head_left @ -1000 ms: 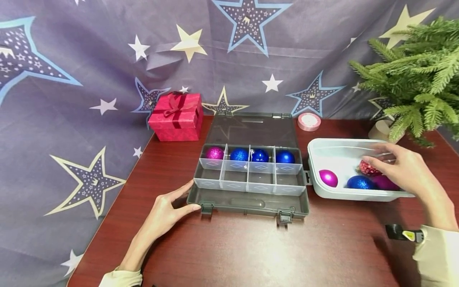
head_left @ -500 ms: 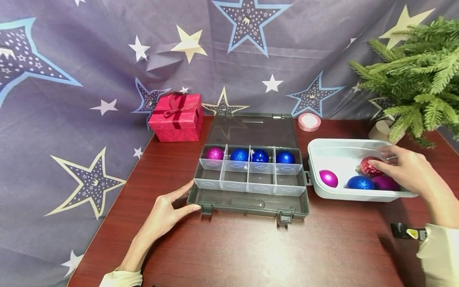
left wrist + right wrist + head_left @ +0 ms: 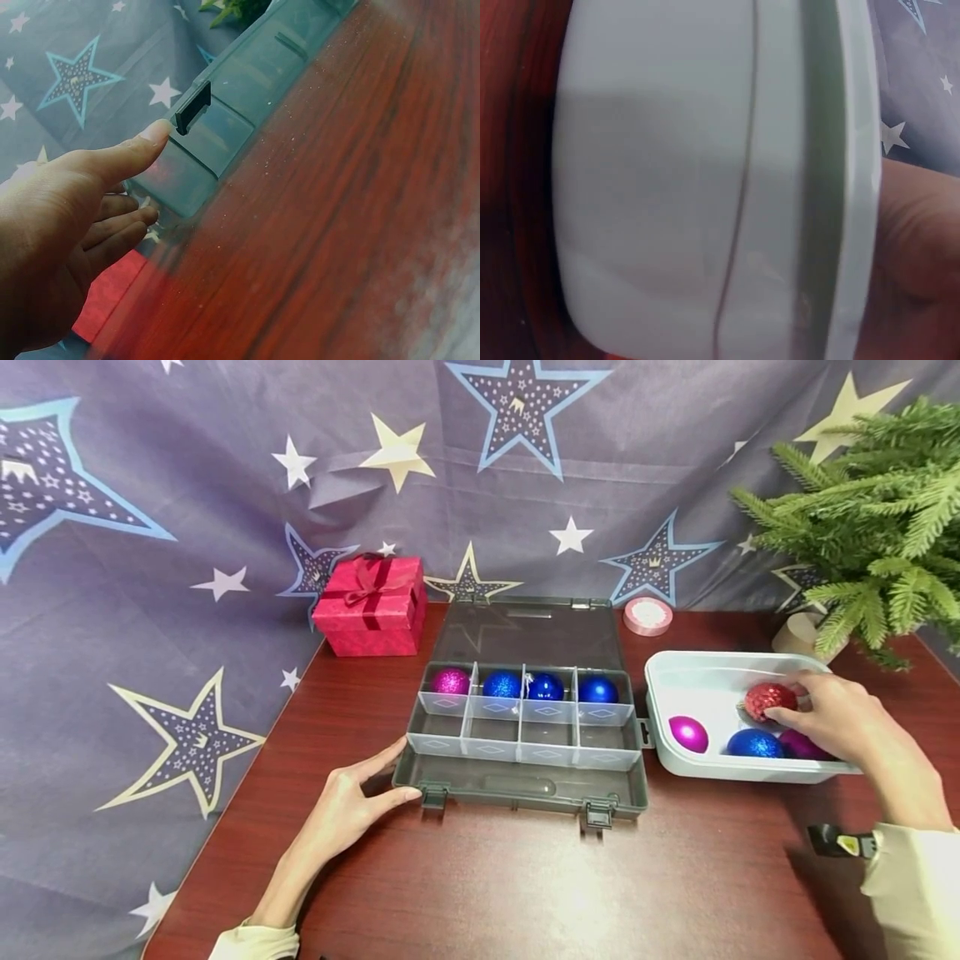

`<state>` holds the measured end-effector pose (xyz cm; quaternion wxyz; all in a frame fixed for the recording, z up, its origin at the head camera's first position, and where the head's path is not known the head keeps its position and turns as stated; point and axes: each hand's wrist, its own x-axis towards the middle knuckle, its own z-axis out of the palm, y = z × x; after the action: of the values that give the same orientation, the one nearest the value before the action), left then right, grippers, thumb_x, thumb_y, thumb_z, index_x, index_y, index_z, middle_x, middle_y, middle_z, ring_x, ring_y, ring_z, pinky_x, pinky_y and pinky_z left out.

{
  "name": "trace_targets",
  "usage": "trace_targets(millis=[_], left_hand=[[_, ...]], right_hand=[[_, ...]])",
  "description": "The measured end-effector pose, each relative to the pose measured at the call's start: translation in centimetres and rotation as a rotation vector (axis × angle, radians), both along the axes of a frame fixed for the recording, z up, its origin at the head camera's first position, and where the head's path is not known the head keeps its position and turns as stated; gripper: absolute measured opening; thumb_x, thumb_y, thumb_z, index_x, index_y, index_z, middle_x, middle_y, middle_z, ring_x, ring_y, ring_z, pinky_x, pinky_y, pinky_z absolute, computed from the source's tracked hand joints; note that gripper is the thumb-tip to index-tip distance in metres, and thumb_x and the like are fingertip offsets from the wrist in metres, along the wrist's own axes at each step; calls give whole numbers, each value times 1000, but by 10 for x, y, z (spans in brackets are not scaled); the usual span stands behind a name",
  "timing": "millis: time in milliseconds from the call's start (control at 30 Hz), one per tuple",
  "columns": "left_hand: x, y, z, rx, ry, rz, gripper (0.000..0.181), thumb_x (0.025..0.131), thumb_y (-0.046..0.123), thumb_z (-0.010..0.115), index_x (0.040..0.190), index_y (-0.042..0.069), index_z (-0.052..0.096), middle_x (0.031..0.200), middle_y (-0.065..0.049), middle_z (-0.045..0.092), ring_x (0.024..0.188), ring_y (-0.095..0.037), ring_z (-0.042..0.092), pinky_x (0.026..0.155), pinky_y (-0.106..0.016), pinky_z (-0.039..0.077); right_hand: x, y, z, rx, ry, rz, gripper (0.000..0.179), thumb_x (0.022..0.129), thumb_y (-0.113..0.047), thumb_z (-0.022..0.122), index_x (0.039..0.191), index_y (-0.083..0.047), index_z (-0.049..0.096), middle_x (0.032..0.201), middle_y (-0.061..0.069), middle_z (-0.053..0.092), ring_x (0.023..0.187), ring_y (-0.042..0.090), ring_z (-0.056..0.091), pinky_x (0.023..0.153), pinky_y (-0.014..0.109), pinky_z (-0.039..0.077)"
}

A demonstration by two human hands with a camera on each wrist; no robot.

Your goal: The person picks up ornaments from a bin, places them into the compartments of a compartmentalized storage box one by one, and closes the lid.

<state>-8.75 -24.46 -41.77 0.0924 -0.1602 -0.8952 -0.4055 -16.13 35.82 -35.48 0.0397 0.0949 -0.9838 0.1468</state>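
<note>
In the head view, my right hand [image 3: 847, 718] reaches into the white plastic bin [image 3: 675, 672] and pinches a red, rough-textured Christmas bauble [image 3: 770, 700] between thumb and fingers. A pink bauble [image 3: 687, 734], a blue glitter bauble [image 3: 755, 744] and a darker magenta one [image 3: 802, 744] lie in the bin. The right wrist view shows mostly the bin's outer wall [image 3: 660, 187], which hides the fingertips. My left hand [image 3: 345, 806] touches the front left corner of the open divided organizer box [image 3: 517, 785], fingers nearly straight. Its back row holds pink [image 3: 451, 682] and blue baubles [image 3: 598, 689].
A red gift box [image 3: 371, 610] stands at the back left. Behind the bin are a pink ribbon roll [image 3: 647, 616] and a green artificial tree [image 3: 885, 527]. The organizer's lid [image 3: 528, 635] lies back toward the star-patterned cloth [image 3: 247, 527].
The red bauble has shifted slightly left and up inside the bin with my right hand, and more of it shows. My left hand stays at the organizer's corner.
</note>
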Motion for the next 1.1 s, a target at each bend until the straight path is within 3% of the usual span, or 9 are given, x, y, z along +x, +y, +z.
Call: trace_targets(millis=[433, 867, 1000, 1100], left_hand=[[0, 1, -1, 9, -2, 1, 73, 80, 30, 92, 146, 23, 63, 129, -3, 70, 112, -16, 69, 97, -12, 44], [0, 0, 0, 1, -20, 8, 73, 81, 33, 91, 147, 25, 61, 131, -2, 69, 115, -14, 67, 98, -13, 43], [0, 0, 0, -4, -19, 8, 73, 81, 33, 91, 147, 25, 61, 131, -1, 69, 115, -14, 67, 98, -13, 43], [0, 0, 0, -5, -16, 6, 73, 81, 32, 91, 147, 24, 62, 132, -1, 69, 115, -15, 67, 98, -13, 43]], right_hand=[[-13, -7, -16, -37, 38, 41, 48, 90, -21, 81, 117, 13, 62, 103, 34, 66, 99, 54, 60, 81, 72, 46], [-6, -15, -14, -144, 99, 67, 47, 90, -18, 81, 123, 10, 61, 107, 35, 66, 94, 53, 65, 84, 64, 46], [-2, -22, -10, -185, 134, 93, 44, 89, -18, 83, 123, 4, 65, 104, 27, 70, 86, 38, 71, 80, 33, 52], [1, -27, -7, -217, 159, 116, 42, 87, -15, 85, 121, 1, 67, 103, 22, 71, 81, 15, 70, 71, 11, 43]])
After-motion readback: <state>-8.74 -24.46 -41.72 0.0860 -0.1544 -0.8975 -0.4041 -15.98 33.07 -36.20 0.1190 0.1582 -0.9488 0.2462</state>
